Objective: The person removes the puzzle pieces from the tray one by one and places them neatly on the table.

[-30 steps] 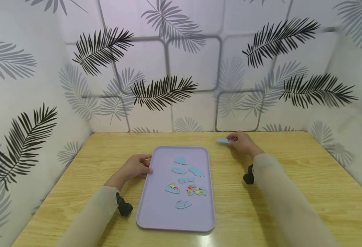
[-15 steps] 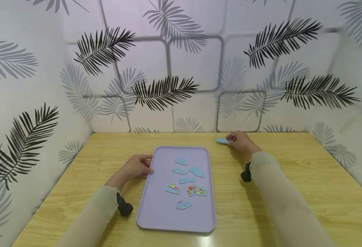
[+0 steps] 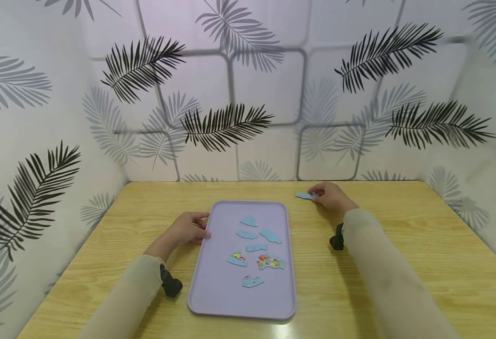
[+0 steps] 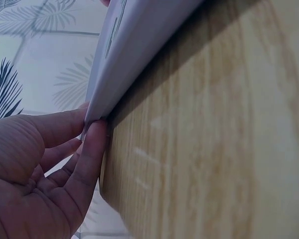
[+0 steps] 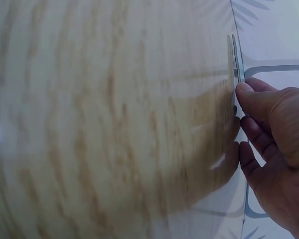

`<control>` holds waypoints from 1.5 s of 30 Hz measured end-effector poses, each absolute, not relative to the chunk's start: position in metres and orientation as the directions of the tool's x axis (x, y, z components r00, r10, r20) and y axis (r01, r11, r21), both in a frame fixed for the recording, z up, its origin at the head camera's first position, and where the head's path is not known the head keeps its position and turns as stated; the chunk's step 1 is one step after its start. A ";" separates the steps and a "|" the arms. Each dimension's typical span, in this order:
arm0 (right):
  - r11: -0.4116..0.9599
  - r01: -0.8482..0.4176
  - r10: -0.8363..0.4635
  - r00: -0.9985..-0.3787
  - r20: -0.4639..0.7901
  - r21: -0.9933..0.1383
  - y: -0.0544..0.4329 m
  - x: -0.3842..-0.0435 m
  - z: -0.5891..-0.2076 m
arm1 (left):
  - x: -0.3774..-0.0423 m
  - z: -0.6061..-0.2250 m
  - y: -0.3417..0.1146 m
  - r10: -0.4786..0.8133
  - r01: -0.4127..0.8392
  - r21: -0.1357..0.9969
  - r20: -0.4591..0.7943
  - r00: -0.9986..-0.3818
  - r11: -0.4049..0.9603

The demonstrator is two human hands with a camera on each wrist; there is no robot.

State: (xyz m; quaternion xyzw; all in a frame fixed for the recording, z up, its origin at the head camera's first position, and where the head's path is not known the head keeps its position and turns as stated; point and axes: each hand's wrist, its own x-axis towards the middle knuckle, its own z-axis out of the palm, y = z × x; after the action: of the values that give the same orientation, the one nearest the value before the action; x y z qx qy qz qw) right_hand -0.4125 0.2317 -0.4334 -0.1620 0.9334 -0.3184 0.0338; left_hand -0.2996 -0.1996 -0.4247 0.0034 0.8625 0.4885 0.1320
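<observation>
A flat, light-blue puzzle piece (image 3: 303, 195) with wavy edges lies low at the table's far side, right of the tray. My right hand (image 3: 332, 196) pinches its right end between thumb and fingers; the right wrist view shows the piece almost edge-on, the thumb (image 5: 245, 88) against it. My left hand (image 3: 183, 230) holds the left rim of a lilac tray (image 3: 227, 299), thumb and forefinger on its edge in the left wrist view. On the tray lie several irregular pieces, some plain blue (image 3: 270, 236), others with a multicoloured print (image 3: 270, 262).
The wooden table (image 3: 358, 268) extends on both sides of the tray. Behind it and at both sides stands a pale backdrop (image 3: 265, 150) with a leaf pattern. A dark wrist camera (image 3: 171, 282) sits on the left wrist, another (image 3: 337, 238) on the right.
My right hand has shifted slightly left, then lowered a little with the blue puzzle piece towards the table. My left hand keeps its hold on the tray; the pieces on it stay put.
</observation>
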 end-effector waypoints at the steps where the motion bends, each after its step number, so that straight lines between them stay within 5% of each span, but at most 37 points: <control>1: 0.745 -0.285 -0.326 -0.944 0.044 -0.603 0.232 -0.412 -0.434 | -0.300 -0.425 -0.200 0.136 -0.122 0.843 -0.224 -0.965 0.524; 45: 0.713 -0.278 -0.335 -0.942 0.036 -0.643 0.231 -0.408 -0.432 | -0.301 -0.425 -0.199 0.139 -0.121 0.842 -0.225 -0.964 0.526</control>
State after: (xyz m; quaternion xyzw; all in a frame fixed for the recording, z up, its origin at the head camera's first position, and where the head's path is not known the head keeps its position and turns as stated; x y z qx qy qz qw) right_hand -0.4076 0.2310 -0.4318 -0.1657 0.9246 -0.3404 0.0417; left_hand -0.3012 -0.1990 -0.4249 0.0052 0.8633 0.4868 0.1332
